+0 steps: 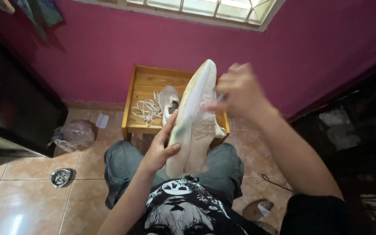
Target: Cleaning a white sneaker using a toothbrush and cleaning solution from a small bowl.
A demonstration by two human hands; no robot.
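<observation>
Left hand (pixel 161 148): fingers were wrapped round the sole edge of a white shoe (pixel 192 122), gripping it upright over the lap.
Right hand (pixel 240 93): fingers were pinched closed on a lace end (pixel 219 98) at the shoe's upper eyelets.
Progress: lower eyelets looked laced already; the top ones seemed left to do.
Left of the fingers: a plastic bag (pixel 72 135) and a floor drain (pixel 61 177) lay on the tiles.
Beyond the fingers: a wooden tray (pixel 146 82) held a loose lace (pixel 146 109) and a second shoe (pixel 169 101).
Obstructions: nothing stood between the hands.
</observation>
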